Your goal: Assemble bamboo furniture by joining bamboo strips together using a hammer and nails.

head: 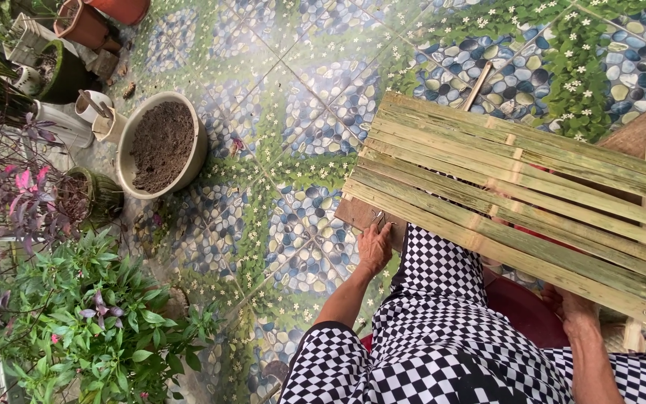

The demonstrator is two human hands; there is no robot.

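Bamboo panel point(517, 187): one, made of about eight long green-yellow slats laid side by side, crossed by at least two thin battens; it lies tilted across the person's lap, over the tiled floor point(293, 112).
Left hand point(374, 247): fingers bent and close together, tips touching small metal nails point(377, 219) at the panel's lower left corner, where a brown wooden block point(357, 213) sits under the slats.
Right hand point(573, 305): at the panel's lower right edge, fingers hidden beneath the slats; how far they are open cannot be told.
Sleeves point(428, 337): two, black-and-white checked.
Red seat point(521, 307): one, partly seen below the panel between the arms.
Soil pot point(161, 146): one round pale pot filled with brown earth, well apart from the panel toward the floor's left side.
Small cups point(99, 112): two pale ones just beside the soil pot.
Terracotta pots point(99, 19): two at the top left corner.
Plants point(76, 314): green and purple-leaved, along the left edge.
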